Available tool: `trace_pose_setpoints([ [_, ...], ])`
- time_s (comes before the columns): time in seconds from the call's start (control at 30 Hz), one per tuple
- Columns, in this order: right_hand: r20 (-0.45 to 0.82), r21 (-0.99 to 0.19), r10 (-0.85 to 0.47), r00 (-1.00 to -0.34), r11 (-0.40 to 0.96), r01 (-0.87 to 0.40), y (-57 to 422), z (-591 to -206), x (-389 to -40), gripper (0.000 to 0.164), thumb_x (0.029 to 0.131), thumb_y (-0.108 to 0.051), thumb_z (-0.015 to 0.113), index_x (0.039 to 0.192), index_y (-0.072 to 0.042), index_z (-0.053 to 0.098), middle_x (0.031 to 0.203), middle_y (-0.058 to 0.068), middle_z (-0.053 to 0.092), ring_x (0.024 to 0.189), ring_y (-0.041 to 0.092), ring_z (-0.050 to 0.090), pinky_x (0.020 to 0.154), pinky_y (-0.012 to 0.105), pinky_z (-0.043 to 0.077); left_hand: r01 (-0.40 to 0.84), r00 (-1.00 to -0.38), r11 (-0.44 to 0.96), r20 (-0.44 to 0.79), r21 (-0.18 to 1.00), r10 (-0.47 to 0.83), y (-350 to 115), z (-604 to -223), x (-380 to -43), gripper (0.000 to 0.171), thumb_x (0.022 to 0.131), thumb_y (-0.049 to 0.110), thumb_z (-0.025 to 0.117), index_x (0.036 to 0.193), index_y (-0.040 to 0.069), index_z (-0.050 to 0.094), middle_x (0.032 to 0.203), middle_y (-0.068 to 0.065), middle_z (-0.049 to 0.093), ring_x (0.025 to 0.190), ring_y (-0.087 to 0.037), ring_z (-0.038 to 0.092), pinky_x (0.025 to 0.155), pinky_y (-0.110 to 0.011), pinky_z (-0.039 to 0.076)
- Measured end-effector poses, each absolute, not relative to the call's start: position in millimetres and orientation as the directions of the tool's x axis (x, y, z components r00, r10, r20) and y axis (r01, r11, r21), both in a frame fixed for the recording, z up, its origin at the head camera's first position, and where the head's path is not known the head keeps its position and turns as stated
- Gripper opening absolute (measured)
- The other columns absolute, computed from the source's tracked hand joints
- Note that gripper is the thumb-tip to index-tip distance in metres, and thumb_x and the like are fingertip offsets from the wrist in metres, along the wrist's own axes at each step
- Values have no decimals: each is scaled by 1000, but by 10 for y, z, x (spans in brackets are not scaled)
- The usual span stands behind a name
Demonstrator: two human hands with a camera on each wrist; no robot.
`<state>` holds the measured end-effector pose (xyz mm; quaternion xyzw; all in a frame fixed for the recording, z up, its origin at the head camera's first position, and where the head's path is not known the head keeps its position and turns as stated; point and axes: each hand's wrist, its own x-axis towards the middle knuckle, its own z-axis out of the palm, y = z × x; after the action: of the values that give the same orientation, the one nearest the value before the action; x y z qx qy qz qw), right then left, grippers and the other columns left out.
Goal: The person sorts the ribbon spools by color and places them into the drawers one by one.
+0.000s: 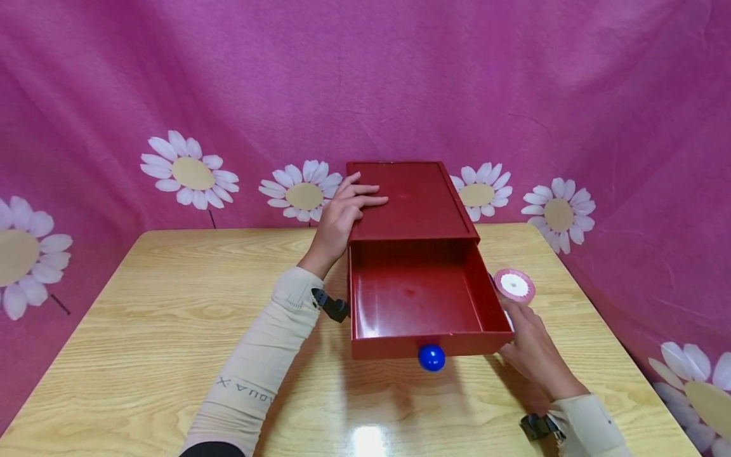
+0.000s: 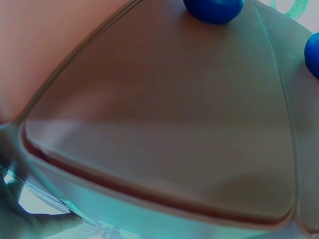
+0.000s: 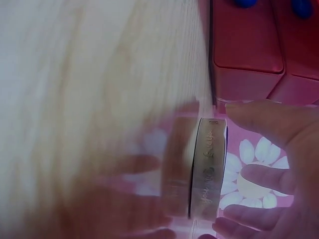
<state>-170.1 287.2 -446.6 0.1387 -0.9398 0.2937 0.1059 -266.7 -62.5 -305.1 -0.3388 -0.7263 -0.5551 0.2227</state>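
Ribbon spool (image 1: 514, 284), face up on tabletop (image 1: 217, 285), right of centre, just above right hand (image 1: 537, 346) (nearer one); its grip unclosed, fingers parted; left hand (image 1: 341, 214), fingers extended, on drawer cabinet (image 1: 414, 200)

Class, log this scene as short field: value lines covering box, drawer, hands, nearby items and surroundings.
Box: red, on table
Drawer: pulled out, blue knob in front
Left hand: rests on box top
Right hand: beside drawer; contact unclear
Roll: pink-rimmed, white-centred, right of drawer
Lettered band: near right hand in wrist view
Table: pale wood
Backdrop: pink, daisy-printed
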Motion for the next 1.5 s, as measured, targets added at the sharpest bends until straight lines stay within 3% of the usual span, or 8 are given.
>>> trace_pose_setpoints([
  [0.1, 282, -532, -210, -936, 777, -335, 2876, -4469, -1713, 99, 68, 4, 81, 151, -17, 31, 141, 19, 45, 120, 39, 48, 80, 49, 55, 735, -676, 169, 694, 656, 246, -618, -3053, -2673, 45, 79, -7, 32, 105, -14, 69, 121, -30, 60, 137, -42, 30, 117, -43, 17],
  [0.37, 348, -461, -253, -903, 792, -400, 2886, -4475, -1718, 97, 63, 8, 83, 147, -6, 36, 129, 23, 53, 109, 41, 55, 78, 54, 54, 746, -664, 157, 705, 647, 251, -604, -3030, -2657, 45, 79, -9, 32, 105, -14, 68, 120, -31, 59, 137, -44, 30, 116, -45, 17],
  [0.73, 252, -503, -231, -940, 798, -331, 2897, -4465, -1753, 103, 66, 5, 82, 152, -17, 29, 134, 19, 53, 113, 40, 56, 80, 52, 54, 749, -661, 154, 707, 645, 252, -597, -3113, -2755, 45, 80, -9, 32, 106, -13, 69, 121, -29, 60, 137, -44, 29, 116, -46, 17],
  [1.1, 277, -468, -245, -929, 810, -353, 2890, -4459, -1739, 89, 68, 4, 82, 144, -11, 38, 128, 20, 58, 107, 39, 60, 79, 50, 55, 754, -657, 190, 716, 629, 237, -628, -3334, -3009, 49, 80, 0, 34, 107, 2, 74, 123, -13, 64, 140, -28, 31, 116, -30, 16],
  [1.5, 302, -428, -245, -921, 828, -361, 2895, -4448, -1696, 74, 69, 0, 82, 134, -2, 47, 114, 23, 65, 96, 37, 65, 78, 51, 55, 754, -656, 186, 716, 630, 237, -633, -3317, -2986, 47, 78, -4, 35, 106, -3, 73, 122, -18, 63, 139, -32, 32, 117, -34, 16],
])
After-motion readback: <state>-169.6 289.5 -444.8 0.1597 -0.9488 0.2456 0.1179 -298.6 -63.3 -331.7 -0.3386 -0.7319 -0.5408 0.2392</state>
